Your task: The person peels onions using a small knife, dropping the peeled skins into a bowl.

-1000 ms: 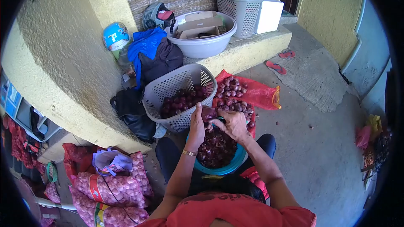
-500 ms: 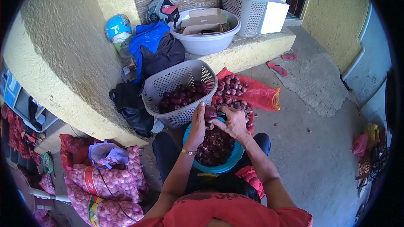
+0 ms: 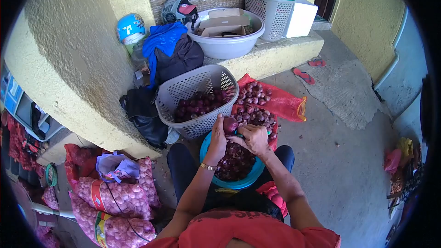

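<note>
A dark red onion [image 3: 230,125] is held in my left hand [image 3: 217,141], above a blue basin [image 3: 205,149] of onion skins [image 3: 235,161]. My right hand [image 3: 254,138] is closed round a small tool with a bit of green showing, against the onion's right side; its blade is too small to make out. Behind my hands stands a grey perforated basket [image 3: 186,86] with several red onions [image 3: 200,105] inside. To the right of it, more onions [image 3: 254,95] lie on a red mesh sack [image 3: 285,102].
On the ledge [image 3: 285,53] are a round white tub [image 3: 225,46], a tall basket [image 3: 271,14] and a white box [image 3: 299,18]. Bags [image 3: 144,115] lean by the wall. Sacks of pale pink bulbs [image 3: 124,197] lie at lower left; red slippers [image 3: 304,76] at right.
The onion has turned in my left hand and shows more of its round side. My right hand has moved slightly down beside it. The view has shifted a little.
</note>
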Action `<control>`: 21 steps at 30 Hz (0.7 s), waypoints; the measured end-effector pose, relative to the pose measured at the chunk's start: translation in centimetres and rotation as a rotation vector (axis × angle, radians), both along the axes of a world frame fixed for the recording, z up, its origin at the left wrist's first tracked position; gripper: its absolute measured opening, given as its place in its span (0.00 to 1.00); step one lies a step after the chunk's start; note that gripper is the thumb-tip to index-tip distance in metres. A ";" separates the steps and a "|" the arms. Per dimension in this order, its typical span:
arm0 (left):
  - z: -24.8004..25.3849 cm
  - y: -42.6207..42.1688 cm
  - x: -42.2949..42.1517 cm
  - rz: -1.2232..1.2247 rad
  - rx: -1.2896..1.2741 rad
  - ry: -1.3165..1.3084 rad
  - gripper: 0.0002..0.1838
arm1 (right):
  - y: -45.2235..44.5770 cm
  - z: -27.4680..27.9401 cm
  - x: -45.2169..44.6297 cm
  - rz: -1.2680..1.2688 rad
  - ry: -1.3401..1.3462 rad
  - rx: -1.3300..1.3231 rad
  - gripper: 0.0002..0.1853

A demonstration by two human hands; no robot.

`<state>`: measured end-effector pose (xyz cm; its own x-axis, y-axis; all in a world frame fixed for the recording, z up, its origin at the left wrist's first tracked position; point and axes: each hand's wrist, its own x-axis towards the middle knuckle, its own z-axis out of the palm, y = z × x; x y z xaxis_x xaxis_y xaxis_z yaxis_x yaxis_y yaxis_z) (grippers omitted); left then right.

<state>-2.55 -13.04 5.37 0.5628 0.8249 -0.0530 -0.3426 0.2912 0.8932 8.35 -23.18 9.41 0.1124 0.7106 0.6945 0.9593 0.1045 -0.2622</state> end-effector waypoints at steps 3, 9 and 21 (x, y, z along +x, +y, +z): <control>1.5 -0.7 0.1 0.058 -0.123 -0.058 0.28 | -0.5 -0.7 0.8 0.111 -0.028 -0.077 0.19; 0.9 1.4 -2.1 -0.203 -0.210 -0.114 0.29 | -0.5 -0.7 0.4 -0.011 0.345 -0.086 0.24; 2.5 -0.1 -1.8 -0.199 -0.151 -0.071 0.28 | 1.1 -0.4 -0.3 -0.054 0.242 -0.085 0.25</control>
<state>-4.32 -13.18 7.92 0.7203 0.6830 -0.1216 -0.3254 0.4875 0.8102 8.03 -22.06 8.98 0.3071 0.7539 0.5808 0.8712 0.0229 -0.4904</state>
